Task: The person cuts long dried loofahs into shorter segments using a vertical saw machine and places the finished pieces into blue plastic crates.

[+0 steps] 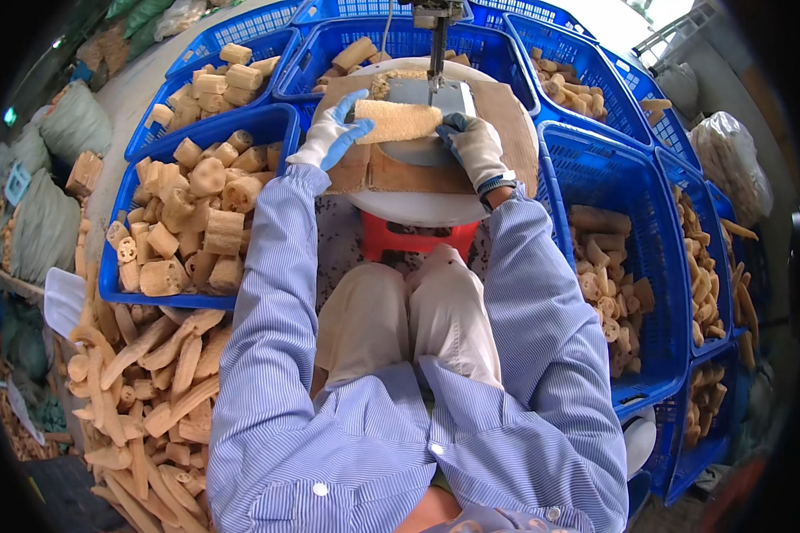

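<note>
A pale tan dried loofah [396,122] lies crosswise between my two hands, over a cardboard-covered round work table. My left hand [333,133], in a white glove with blue fingers, has its left end between thumb and fingers. At the other end my right hand [476,147], gloved in white with dark blue-grey fingertips, grips it. Just behind the loofah, a machine head with a thin vertical blade or rod [436,67] comes down to a grey metal plate [458,93]. The cardboard [347,167] shows beside my left wrist.
Blue crates with cut loofah pieces surround me: one at left [109,258], one at right [662,266], others behind the table. Whole and cut loofahs [164,382] heap at lower left. A red stool [391,238] stands under the table. Filled sacks [76,120] lie far left.
</note>
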`<state>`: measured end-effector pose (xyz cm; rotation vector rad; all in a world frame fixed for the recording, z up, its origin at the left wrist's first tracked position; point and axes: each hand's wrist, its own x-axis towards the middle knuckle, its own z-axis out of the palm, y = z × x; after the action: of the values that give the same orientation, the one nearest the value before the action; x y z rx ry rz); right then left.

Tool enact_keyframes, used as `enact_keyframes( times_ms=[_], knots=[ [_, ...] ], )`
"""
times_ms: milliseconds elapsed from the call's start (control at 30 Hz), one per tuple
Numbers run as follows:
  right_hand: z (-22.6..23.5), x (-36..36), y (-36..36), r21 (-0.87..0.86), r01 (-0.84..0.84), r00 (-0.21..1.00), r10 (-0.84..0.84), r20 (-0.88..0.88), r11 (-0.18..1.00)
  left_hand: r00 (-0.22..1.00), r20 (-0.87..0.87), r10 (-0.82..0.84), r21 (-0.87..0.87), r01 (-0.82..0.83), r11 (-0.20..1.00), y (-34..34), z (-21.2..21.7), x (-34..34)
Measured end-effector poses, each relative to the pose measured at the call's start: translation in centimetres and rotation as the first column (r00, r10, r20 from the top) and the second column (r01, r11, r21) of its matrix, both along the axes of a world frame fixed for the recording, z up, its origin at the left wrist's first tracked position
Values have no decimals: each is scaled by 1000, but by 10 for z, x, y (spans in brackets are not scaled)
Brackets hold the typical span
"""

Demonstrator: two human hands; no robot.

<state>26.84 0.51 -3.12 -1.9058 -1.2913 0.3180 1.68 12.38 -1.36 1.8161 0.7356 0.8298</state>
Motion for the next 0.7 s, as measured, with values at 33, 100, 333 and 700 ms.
enact_keyframes(
  times_ms=[33, 100, 333, 700],
  knots=[
    [2, -1, 2, -6, 2, 1000, -2, 2, 1000, 1000, -13, 11, -8, -11, 1000, -1, 4, 0],
    [8, -2, 5, -59, 21, 999, -23, -35, 998, 1000, -14, 4, -24, -4, 1000, 1, 4, 0],
    [5, 8, 21, -18, 34, 999, -34, -17, 999, 996, -61, 61, -20, -62, 998, 17, -2, 7],
    [18, 0, -16, 172, 7, 911, 65, -407, 985, 839, 488, 240, -491, 37, 870, 41, -37, -36]
  ],
)
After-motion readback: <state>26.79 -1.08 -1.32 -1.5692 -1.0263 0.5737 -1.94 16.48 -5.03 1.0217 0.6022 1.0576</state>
